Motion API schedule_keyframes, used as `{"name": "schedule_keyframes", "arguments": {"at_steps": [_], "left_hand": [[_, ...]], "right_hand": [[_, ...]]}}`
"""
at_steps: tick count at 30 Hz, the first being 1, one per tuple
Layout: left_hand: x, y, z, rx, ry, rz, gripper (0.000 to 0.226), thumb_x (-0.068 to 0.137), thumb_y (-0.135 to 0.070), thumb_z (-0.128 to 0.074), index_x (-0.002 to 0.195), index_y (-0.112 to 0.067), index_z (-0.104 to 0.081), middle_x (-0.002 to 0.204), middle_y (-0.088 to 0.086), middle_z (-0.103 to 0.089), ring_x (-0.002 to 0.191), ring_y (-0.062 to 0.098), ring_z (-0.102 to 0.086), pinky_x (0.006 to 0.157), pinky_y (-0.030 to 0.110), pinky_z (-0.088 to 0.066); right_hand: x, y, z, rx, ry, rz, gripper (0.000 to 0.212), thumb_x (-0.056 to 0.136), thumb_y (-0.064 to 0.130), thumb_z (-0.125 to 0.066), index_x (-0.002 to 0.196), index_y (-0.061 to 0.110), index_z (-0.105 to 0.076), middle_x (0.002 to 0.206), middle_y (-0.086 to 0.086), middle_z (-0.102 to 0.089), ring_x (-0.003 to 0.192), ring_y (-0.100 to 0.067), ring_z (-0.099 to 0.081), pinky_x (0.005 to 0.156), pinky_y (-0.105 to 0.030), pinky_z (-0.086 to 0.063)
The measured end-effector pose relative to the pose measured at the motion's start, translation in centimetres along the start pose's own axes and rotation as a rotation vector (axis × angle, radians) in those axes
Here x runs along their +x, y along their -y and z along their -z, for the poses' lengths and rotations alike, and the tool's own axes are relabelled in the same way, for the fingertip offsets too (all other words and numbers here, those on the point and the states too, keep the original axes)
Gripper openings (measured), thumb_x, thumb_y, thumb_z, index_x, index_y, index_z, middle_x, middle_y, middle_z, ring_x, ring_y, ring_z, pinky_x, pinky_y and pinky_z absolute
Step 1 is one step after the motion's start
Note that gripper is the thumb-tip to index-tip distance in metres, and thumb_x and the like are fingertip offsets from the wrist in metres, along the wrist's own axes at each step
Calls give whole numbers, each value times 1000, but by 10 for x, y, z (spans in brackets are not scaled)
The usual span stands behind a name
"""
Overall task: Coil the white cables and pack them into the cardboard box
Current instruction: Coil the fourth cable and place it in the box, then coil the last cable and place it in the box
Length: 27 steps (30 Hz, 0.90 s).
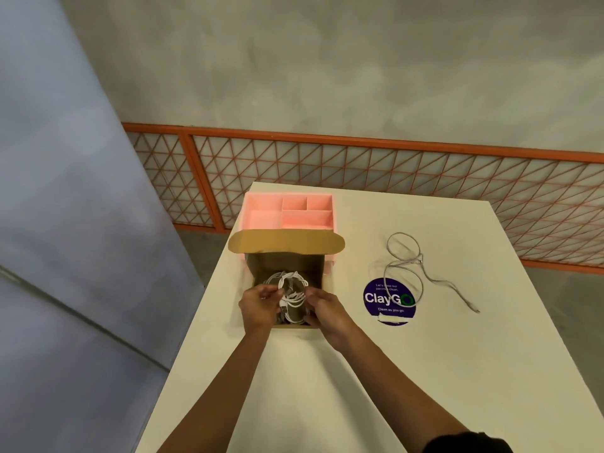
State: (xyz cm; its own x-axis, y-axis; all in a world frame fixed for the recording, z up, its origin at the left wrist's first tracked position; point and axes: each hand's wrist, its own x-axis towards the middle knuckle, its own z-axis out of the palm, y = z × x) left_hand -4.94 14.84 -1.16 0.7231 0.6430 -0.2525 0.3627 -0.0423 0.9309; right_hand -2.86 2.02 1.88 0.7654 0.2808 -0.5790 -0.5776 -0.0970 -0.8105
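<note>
An open cardboard box [318, 273] stands near the table's left edge, its brown lid flap [286, 241] folded back. A coiled white cable [292, 294] is held over the box's opening, with other white coils lying under it inside. My left hand [260, 305] pinches the coil's left side. My right hand [323, 310] grips its right side at the box's front wall. A loose white cable [405, 266] lies uncoiled on the table to the right, partly across a round sticker.
A pink divided tray [289, 212] sits behind the box at the table's far edge. A purple round sticker [389, 300] is stuck on the white table [359, 371]. An orange lattice railing [359, 168] runs beyond the table, and the floor drops away on the left.
</note>
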Motion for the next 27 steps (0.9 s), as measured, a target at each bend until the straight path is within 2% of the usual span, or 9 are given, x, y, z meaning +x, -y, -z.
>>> {"name": "schedule_keyframes", "arguments": {"at_steps": [3,4,7,9,12,18,22,24,27], "left_hand": [[17,4,-9,45,53,13,12,83,-3,-69,94,2,-69,85,13,-67,68,22,-63,51,19,-55],[21,5,-12,56,74,19,12,83,-1,-68,94,3,-68,85,14,-68,68,21,-62,54,23,-56],[34,15,-18,103,106,14,16,84,-1,-65,98,6,-67,90,19,-70,74,26,-63,74,38,-55],[40,18,-22,145,110,-5,15,84,-2,-65,97,4,-68,94,20,-70,84,31,-66,83,41,-55],[45,16,-27,187,127,-66,14,82,1,-66,95,4,-71,93,20,-72,90,32,-67,89,40,-52],[48,16,-27,335,172,-172,16,86,-4,-63,100,-1,-72,97,15,-72,94,26,-67,90,33,-51],[44,23,-25,383,157,-187,20,90,-8,-58,105,-10,-70,107,12,-67,97,26,-63,92,38,-51],[32,26,-22,374,83,-268,18,92,-10,-55,104,-12,-69,109,11,-63,95,25,-61,88,33,-50],[4,23,-19,384,35,-414,20,96,-11,-49,105,-7,-66,105,10,-63,94,22,-58,77,24,-41]], "right_hand": [[8,3,-6,39,9,-14,29,102,20,-39,127,10,-51,117,-5,-57,96,-13,-54,85,-28,-46],[12,3,-8,43,11,-19,30,102,20,-38,127,9,-51,118,-6,-59,95,-12,-55,83,-26,-46],[20,4,-10,74,25,-55,35,103,21,-36,131,6,-50,121,-8,-61,94,-11,-59,76,-22,-49],[24,5,-10,110,42,-71,34,103,19,-33,130,7,-50,113,-4,-60,86,-4,-57,84,-26,-48],[29,7,-8,150,54,-72,35,104,19,-31,131,7,-49,113,-5,-59,86,-5,-57,91,-31,-47],[30,10,-11,163,49,-92,34,104,18,-31,131,7,-48,116,-8,-57,94,-14,-56,91,-32,-47],[25,12,-8,105,47,-71,35,104,18,-30,131,8,-50,123,-9,-59,101,-17,-58,92,-34,-49],[19,11,2,30,56,-60,35,103,18,-32,129,8,-53,119,-12,-63,103,-21,-60,92,-34,-51],[4,12,29,-85,95,-28,27,101,14,-38,115,8,-61,111,-22,-65,93,-24,-63,91,-38,-52]]}}
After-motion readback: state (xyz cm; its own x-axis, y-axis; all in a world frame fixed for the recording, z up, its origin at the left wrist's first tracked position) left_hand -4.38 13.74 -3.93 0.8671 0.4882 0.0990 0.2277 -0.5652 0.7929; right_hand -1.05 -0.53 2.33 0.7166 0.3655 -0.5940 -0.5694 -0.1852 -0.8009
